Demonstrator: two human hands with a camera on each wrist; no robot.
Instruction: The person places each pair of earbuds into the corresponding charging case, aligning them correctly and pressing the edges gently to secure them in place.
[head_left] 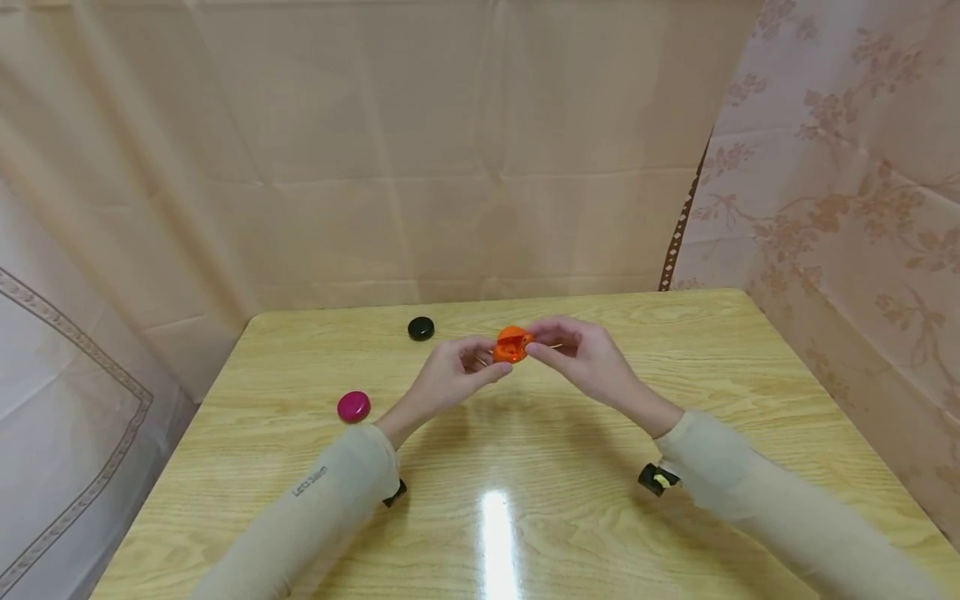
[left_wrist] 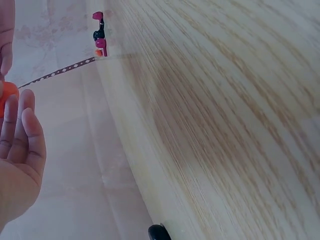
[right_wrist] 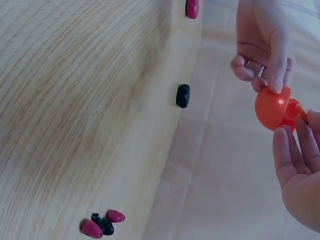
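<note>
Hollow orange shell (head_left: 512,333) held up above the wooden table (head_left: 750,375)

I have the shell up in the air, its mouth open; something orange shows inside, too small to make out. My left hand (head_left: 452,372) pinches its side, thumb in front and fingers behind. My right hand (head_left: 588,358) pinches a small orange piece (right_wrist: 301,111) between thumb and fingers, right at the opening. On the pale, wood-grained top, a black disc (head_left: 421,328) lies near the far edge, left of my grip, and a magenta disc (head_left: 354,407) sits nearer me, farther left. The wrist views also show a cluster of magenta and black pieces (right_wrist: 91,228) on the table. Beige cloth (head_left: 450,150) hangs behind, and floral cloth (head_left: 862,192) on the right.
</note>
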